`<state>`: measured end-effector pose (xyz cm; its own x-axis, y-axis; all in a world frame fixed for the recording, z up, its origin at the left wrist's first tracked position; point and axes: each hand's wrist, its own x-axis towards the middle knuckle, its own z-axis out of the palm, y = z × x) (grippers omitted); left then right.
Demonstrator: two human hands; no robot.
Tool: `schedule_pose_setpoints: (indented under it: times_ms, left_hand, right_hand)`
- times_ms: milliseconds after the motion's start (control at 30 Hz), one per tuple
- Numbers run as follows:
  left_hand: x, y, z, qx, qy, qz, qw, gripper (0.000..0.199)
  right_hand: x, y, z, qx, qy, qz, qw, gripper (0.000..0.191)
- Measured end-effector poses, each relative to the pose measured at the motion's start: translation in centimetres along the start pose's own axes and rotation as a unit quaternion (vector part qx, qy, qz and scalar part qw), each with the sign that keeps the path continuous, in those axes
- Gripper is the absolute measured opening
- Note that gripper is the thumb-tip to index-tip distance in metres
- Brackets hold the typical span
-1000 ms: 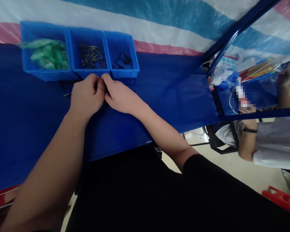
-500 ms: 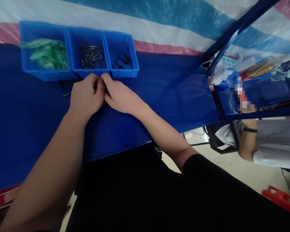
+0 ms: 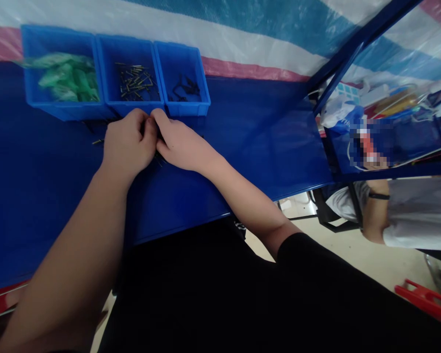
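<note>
Handle slender, easily rolled pieces with a light two-sided pinch: steady with the left hand, fine-adjust with the right hand, and bring the tips together slowly rather than squeezing hard. Rest the heels of both hands low over the bench for steadiness, and open the knuckles slightly for a better line of sight. Watch for thin ends snagging beneath the palms, and avoid sweeping the wrists sideways across loose pieces.

See the fingers of both hands curled inward and meeting; cannot tell whether grasping a part or merely closed together, because of the covering knuckles.

Taking 12 o'clock as straight away from the body, look from the fingers toward 5 to 6 o'clock for thin metal pins, dim and partly covered. Find a loose brass-toned pin beside the left hand, between 8 and 9 o'clock. Look to 11 o'clock for heaped pins inside the middle bin, between 1 and 2 o'clock for small black parts inside the right bin, and near 10 o'clock for green plastic inside the left bin.
</note>
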<state>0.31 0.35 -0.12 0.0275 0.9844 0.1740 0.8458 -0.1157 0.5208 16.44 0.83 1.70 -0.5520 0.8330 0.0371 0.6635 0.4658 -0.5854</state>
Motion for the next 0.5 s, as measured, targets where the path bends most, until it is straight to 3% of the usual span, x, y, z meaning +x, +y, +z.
schedule_pose_setpoints:
  times_ms: [500]
  left_hand:
    - [0.09,-0.31,0.22,0.004,0.011,0.015,1.0,0.046]
  right_hand:
    - [0.3,0.3,0.7,0.006,0.009,-0.017,1.0,0.038]
